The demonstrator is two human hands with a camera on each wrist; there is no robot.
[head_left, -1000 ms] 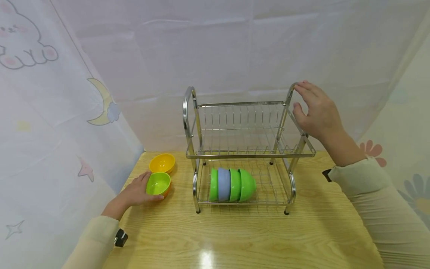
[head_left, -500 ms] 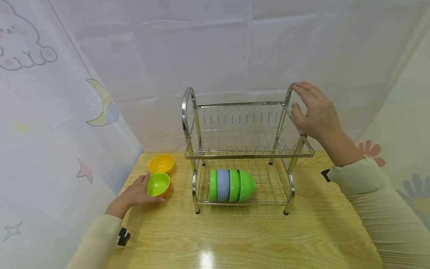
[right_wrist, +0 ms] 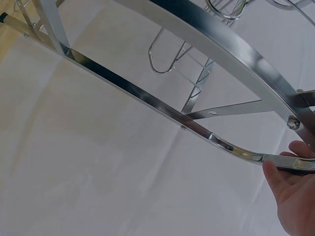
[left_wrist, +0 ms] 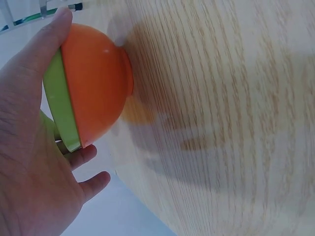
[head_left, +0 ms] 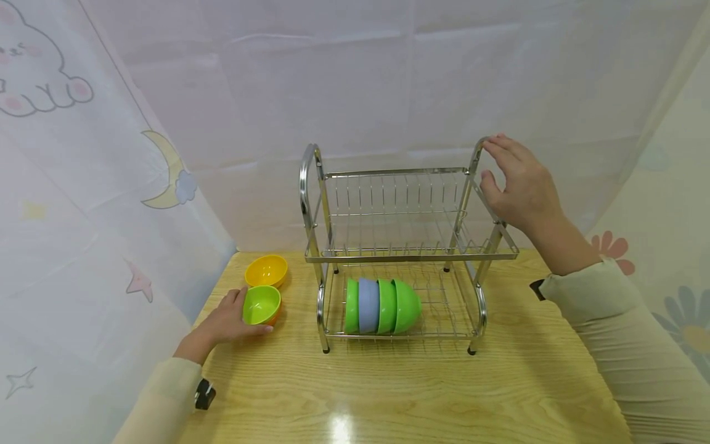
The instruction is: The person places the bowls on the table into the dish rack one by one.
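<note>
In the head view, my left hand [head_left: 227, 317] grips the rim of a green bowl [head_left: 262, 303]. That bowl sits inside an orange bowl [left_wrist: 98, 83], which rests on the table. In the left wrist view the thumb lies at one side of the rims, and the fingers reach round the other. My right hand [head_left: 524, 185] holds the upper right side rail of a metal two-tier dish rack [head_left: 413, 258]. Thumb and a finger lie on either side of the rail [right_wrist: 236, 150] in the right wrist view; the other fingers are partly hidden.
A yellow bowl [head_left: 267, 271] stands behind the nested pair. On the rack's lower tier, green bowls [head_left: 407, 306] and a blue-grey bowl [head_left: 368, 305] stand on edge in a row. The wooden table [head_left: 399, 394] meets a patterned cloth backdrop [head_left: 366, 80].
The view has shifted slightly. My left thumb has moved a little at the front of the nested bowls; the right hand stays on the rack.
</note>
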